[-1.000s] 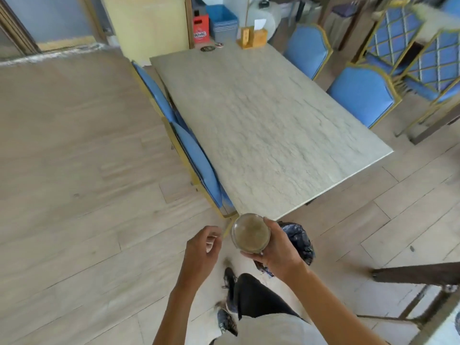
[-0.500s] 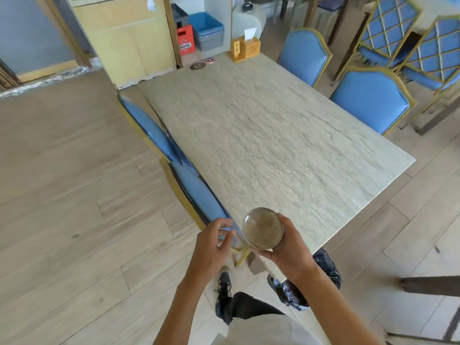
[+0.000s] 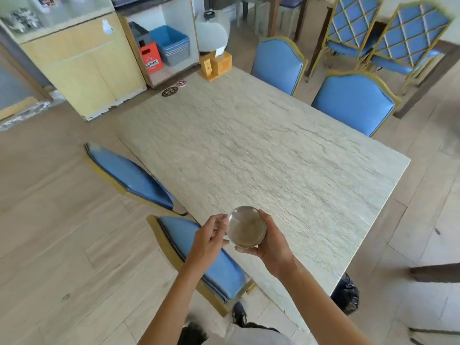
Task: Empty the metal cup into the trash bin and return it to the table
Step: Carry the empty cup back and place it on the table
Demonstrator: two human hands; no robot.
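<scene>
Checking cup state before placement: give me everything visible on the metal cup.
The metal cup is round, shiny and silvery, seen from above with its mouth up, roughly upright. Its inside looks dull brownish; whether anything remains inside cannot be told. The right hand grips its side; the left hand is at its rim, contact unclear. It is held over the table's near corner.

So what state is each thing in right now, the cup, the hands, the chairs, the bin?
Cup: upright, held over the table's near edge, no contents visible.
Right hand: gripping the cup.
Left hand: half open beside the cup, whether it touches is unclear.
Table: bare apart from a wooden box and coasters at the far end.
Chairs: pushed in.
Bin: black-bagged, on the floor by the table corner.
</scene>
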